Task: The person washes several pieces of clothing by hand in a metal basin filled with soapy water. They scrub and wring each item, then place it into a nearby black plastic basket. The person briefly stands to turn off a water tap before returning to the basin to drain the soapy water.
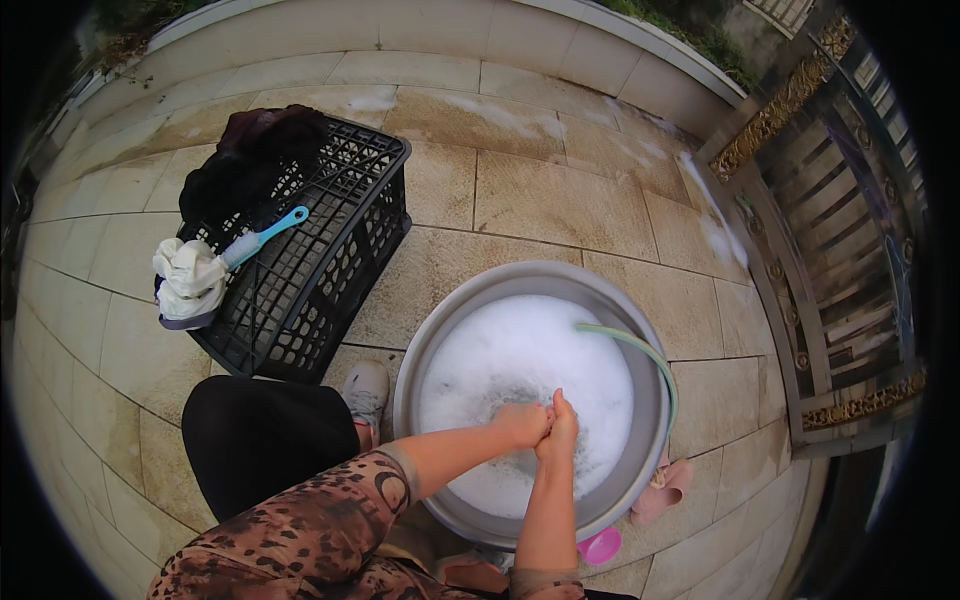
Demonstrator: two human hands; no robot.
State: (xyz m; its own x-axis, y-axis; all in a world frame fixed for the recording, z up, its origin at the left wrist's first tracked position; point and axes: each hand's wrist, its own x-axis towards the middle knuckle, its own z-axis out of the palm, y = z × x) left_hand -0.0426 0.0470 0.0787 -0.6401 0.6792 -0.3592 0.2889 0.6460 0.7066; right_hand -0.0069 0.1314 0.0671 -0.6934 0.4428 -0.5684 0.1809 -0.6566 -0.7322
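Observation:
Over a wide grey metal basin (420, 352) full of white suds (517, 337), my two hands meet. My left hand (523, 425) is curled into a fist, knuckles against the right hand. With its thumb pointing up, my right hand (559, 427) presses in from the other side. Whatever may lie between the palms is hidden. Around the hands the foam is thin, and greyish water shows. A pale green hose (645, 345) hangs over the basin's right rim, its end in the suds.
Left of the basin, an upturned black plastic crate (337, 202) bears dark wet cloth (247, 161), a blue-handled scrub brush (266, 234) and a bundled white cloth item (190, 279). A pink bowl (600, 546) and pink shoes (664, 491) lie by the basin. An ornate metal gate (817, 247) stands right.

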